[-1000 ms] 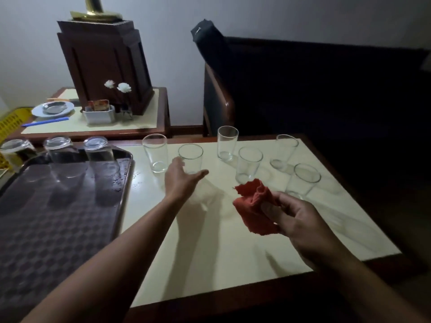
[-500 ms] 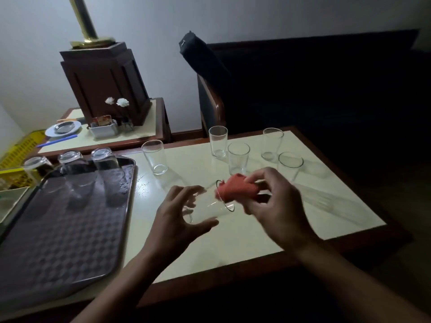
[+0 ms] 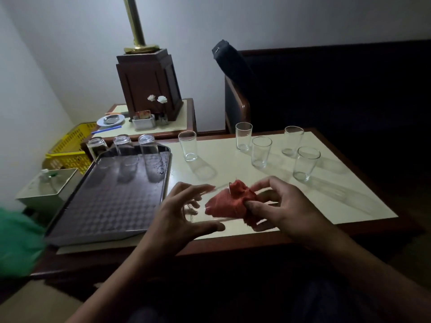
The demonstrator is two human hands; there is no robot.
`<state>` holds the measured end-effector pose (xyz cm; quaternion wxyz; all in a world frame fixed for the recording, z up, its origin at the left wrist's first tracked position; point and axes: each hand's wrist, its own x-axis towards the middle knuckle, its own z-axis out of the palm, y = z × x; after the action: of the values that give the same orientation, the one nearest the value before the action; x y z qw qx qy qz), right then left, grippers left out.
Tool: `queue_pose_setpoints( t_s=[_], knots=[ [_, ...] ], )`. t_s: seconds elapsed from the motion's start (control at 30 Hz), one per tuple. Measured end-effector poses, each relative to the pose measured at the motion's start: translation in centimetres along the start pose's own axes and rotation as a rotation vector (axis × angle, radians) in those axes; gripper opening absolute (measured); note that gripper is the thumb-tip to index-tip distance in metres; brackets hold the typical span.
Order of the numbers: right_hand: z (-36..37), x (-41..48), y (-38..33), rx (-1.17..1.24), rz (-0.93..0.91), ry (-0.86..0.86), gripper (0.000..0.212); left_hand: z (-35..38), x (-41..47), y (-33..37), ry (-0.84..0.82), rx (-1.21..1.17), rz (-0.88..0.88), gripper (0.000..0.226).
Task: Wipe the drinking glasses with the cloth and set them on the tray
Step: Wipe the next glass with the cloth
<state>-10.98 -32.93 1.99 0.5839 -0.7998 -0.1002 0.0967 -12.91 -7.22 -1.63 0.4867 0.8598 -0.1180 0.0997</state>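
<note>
The left hand (image 3: 184,213) cradles a drinking glass (image 3: 198,214) on its side, fingers curled loosely round its base, just above the worktop (image 3: 233,164). The right hand (image 3: 286,206) pinches the red cloth (image 3: 231,201) between fingers and thumb, stuffed into the glass's mouth. Beyond the fingers five glasses (image 3: 261,152) stand upright. Left of the fingers, three upturned glasses (image 3: 150,157) sit on the tray (image 3: 105,206).

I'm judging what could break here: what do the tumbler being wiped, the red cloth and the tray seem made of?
The tumbler: clear glass, smooth and glossy; the table shows through it.
The red cloth: soft woven fabric, matte, bunched in folds.
The tray: dark, with an embossed grid pattern and slight sheen; likely plastic, though coated metal is possible.
</note>
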Motion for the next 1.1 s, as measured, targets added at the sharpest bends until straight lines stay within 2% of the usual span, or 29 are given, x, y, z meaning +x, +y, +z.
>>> queue_pose_setpoints(
  t_s=[0.07,0.1,0.27,0.37,0.43,0.5,0.6,0.7,0.77,0.83,0.9,0.93,0.97,1.0,1.03,1.1],
  knots=[
    [0.7,-1.1,0.0,-0.057,-0.159,0.095,0.020,-0.3,-0.9,0.4,0.007,0.038,-0.016,0.078],
    [1.0,-1.6,0.3,-0.133,-0.262,0.107,0.020,-0.4,-1.3,0.7,-0.006,0.020,-0.042,0.079],
    [1.2,-2.8,1.2,-0.516,-0.742,-0.164,0.058,-1.6,-2.7,2.7,-0.183,-0.098,-0.102,0.076],
    [0.3,-2.9,1.4,-0.746,-0.892,-0.171,0.081,-2.9,-3.6,3.7,-0.292,-0.227,-0.177,0.067],
    [0.4,-3.1,1.3,-0.781,-0.888,-0.199,0.097,-3.6,-4.3,4.2,-0.367,-0.431,-0.274,0.061],
    [1.1,-3.7,1.1,-0.632,-0.734,-0.313,0.101,-3.8,-4.7,4.7,-0.341,-0.429,-0.228,0.060],
    [2.1,-5.2,-0.1,-0.279,-0.353,-0.514,0.088,-2.9,-5.3,4.5,-0.186,-0.129,0.041,0.067],
    [2.9,-5.5,-0.8,0.044,-0.112,-0.579,0.062,-2.1,-5.6,3.3,-0.126,0.210,0.319,0.068],
    [3.6,-5.4,-0.4,0.244,-0.003,-0.552,0.045,-1.8,-5.9,2.3,-0.137,0.314,0.396,0.071],
    [4.2,-5.2,0.1,0.291,0.019,-0.495,0.040,-1.6,-6.0,1.8,-0.092,0.331,0.335,0.082],
    [4.4,-5.0,0.6,0.254,-0.057,-0.386,0.041,-1.8,-5.9,2.5,-0.062,0.106,0.052,0.107],
    [4.3,-5.0,0.6,0.231,-0.107,-0.336,0.042,-1.8,-5.6,3.2,-0.114,-0.210,-0.163,0.110],
    [4.2,-4.9,0.6,0.196,-0.165,-0.308,0.043,-1.7,-5.4,3.7,-0.224,-0.551,-0.372,0.100],
    [4.0,-4.8,0.8,0.138,-0.222,-0.304,0.044,-1.4,-5.2,4.2,-0.298,-0.810,-0.497,0.083],
    [3.8,-4.8,0.9,0.081,-0.265,-0.316,0.044,-1.2,-5.2,4.3,-0.314,-0.916,-0.521,0.067],
    [3.3,-4.7,1.0,0.023,-0.251,-0.362,0.046,-1.1,-5.3,4.3,-0.259,-0.880,-0.433,0.051]
  ],
)
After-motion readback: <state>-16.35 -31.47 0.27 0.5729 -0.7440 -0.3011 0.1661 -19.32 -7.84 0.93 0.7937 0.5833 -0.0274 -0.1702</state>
